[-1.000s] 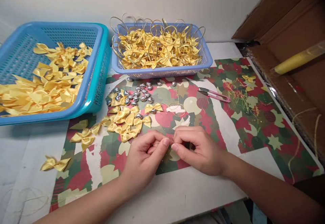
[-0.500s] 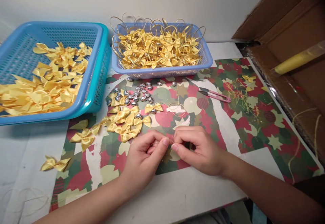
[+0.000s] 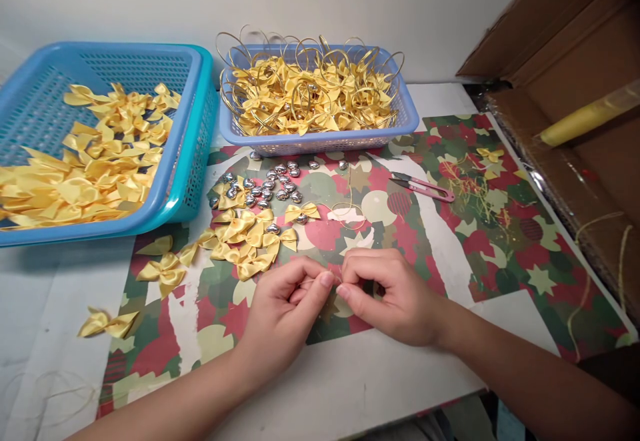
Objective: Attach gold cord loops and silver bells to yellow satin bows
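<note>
At the near middle of the table, my left hand (image 3: 287,307) and my right hand (image 3: 393,294) face each other with fingertips almost meeting. Each is closed in a pinch on a thin thread (image 3: 334,274), of which only a short bit shows. Beyond them a satin bow (image 3: 302,212) has a silver bell (image 3: 302,219) at its front. More yellow bows (image 3: 255,237) are heaped left of it, with several loose bells (image 3: 281,194) behind. A loop of gold cord (image 3: 350,217) lies just past my fingertips.
A blue basket (image 3: 175,181) of bows stands at left, nested in a turquoise one (image 3: 203,154). A violet-blue basket (image 3: 320,139) at the back holds bows with gold cord loops. Pink thread snips (image 3: 425,187) and thread scraps (image 3: 470,187) lie right, near a cardboard box (image 3: 565,181).
</note>
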`<state>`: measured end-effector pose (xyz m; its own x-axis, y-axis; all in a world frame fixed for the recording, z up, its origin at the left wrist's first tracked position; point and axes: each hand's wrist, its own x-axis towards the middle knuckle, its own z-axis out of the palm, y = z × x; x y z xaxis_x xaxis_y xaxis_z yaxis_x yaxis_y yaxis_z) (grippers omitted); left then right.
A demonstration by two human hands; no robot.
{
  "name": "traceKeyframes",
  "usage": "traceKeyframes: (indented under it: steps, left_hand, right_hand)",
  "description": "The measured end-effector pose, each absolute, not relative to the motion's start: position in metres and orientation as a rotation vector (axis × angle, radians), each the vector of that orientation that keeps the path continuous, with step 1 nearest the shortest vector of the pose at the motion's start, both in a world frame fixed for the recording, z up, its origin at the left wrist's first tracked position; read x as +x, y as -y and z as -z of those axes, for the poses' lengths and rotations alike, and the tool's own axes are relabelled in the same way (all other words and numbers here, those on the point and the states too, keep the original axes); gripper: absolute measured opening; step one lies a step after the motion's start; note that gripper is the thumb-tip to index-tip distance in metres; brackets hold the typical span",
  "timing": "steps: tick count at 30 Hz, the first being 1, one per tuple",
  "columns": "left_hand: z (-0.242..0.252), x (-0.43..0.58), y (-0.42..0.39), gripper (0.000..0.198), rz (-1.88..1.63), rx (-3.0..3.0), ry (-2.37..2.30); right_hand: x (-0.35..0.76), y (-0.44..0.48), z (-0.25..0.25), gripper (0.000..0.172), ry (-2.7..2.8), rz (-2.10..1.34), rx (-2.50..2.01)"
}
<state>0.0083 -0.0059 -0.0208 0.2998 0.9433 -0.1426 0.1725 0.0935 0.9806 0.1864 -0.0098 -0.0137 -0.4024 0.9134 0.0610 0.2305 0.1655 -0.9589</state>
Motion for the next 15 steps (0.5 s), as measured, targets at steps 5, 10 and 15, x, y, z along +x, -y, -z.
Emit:
traceKeyframes:
  steps: [5, 10, 15]
  left_hand:
    - [0.0206, 0.0087, 0.0062, 0.028, -0.807, 1.355, -1.133]
    - [0.0215, 0.0077, 0.0073, 0.027, -0.812, 1.351, -1.136]
    - [0.0221, 0.0072, 0.007, 0.027, -0.816, 1.361, -1.14]
  right_hand:
    - [0.1858, 0.0094, 0.0136, 0.028, 1.748, -1.278, -1.096]
    - [0.1861, 0.0089, 0.0144, 0.028, 1.734, -1.287, -1.086]
    - [0.186, 0.0097, 0.0146, 0.027, 1.739, -1.279, -1.085]
